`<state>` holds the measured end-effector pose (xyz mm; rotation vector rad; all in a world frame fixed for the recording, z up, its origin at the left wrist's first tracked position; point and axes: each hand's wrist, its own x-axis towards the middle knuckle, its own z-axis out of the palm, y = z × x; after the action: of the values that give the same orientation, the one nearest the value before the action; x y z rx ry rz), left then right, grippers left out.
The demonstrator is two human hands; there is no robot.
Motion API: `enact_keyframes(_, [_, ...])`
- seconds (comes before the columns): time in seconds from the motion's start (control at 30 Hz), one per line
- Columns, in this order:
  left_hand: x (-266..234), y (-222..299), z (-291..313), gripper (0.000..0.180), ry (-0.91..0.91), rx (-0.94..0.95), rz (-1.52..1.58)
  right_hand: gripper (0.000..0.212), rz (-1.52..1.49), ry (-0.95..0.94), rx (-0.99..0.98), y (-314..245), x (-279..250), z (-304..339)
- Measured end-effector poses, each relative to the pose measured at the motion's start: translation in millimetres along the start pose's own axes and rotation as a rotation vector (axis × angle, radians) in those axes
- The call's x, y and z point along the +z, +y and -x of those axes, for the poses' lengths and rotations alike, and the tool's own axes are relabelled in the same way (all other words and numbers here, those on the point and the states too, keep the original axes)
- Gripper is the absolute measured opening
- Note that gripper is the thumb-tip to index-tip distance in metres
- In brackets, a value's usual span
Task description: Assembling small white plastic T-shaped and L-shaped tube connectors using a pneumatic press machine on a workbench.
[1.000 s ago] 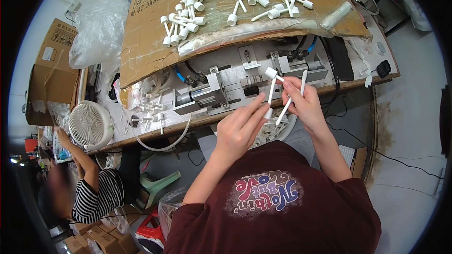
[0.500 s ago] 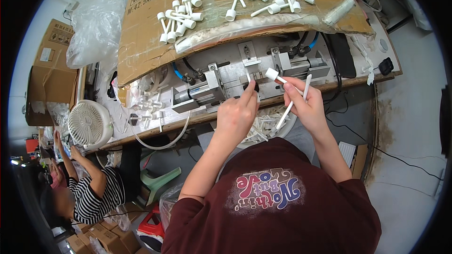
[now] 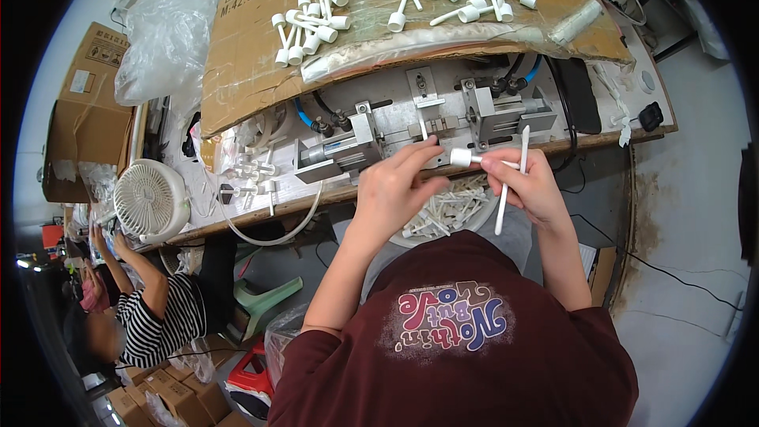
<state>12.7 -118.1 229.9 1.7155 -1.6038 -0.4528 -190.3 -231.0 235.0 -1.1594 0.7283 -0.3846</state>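
Observation:
My right hand (image 3: 531, 190) is closed on two white plastic pieces. One is a small mallet-shaped piece with a cylindrical head (image 3: 461, 157) facing left, and the other is a plain rod (image 3: 502, 204) that crosses it nearly upright. My left hand (image 3: 395, 194) is open, thumb and fingers apart, its fingertips just in front of a metal clamping fixture (image 3: 431, 126). A white stick (image 3: 424, 124) stands at the middle of that fixture, close to the left index fingertip. Under my hands, a round tub (image 3: 403, 241) holds many loose white rods (image 3: 451, 209).
Metal cylinder units (image 3: 340, 150) flank the fixture, with blue and black air hoses. Above them a cardboard sheet (image 3: 253, 71) carries a pile of mallet-shaped pieces (image 3: 396, 22). A white fan (image 3: 150, 200) stands at the left; a person in a striped shirt (image 3: 162, 320) sits beyond.
My left fingers have spread apart and drawn back from the fixture's middle. My right hand has shifted slightly right, and the mallet-shaped piece in it now lies closer to level.

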Motion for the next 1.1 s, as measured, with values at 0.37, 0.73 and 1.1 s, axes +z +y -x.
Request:
enact_keyframes(0.37, [-13.5, 21.3, 15.8, 0.035, 0.196, 0.018, 0.258, 0.032, -0.275, 0.019, -0.065, 2.5, 8.8, -8.8])
enact_keyframes(0.73, [26.2, -11.6, 0.6, 0.023, 0.252, 0.229, -0.467, 0.037, -0.353, 0.207, -0.173, 1.0, 21.0, 1.8])
enact_keyframes(1.1, [26.0, 7.3, 7.6, 0.032, 0.293, 0.270, -0.133, 0.037, -0.177, 0.333, -0.214, 28.9, 39.1, -3.7])
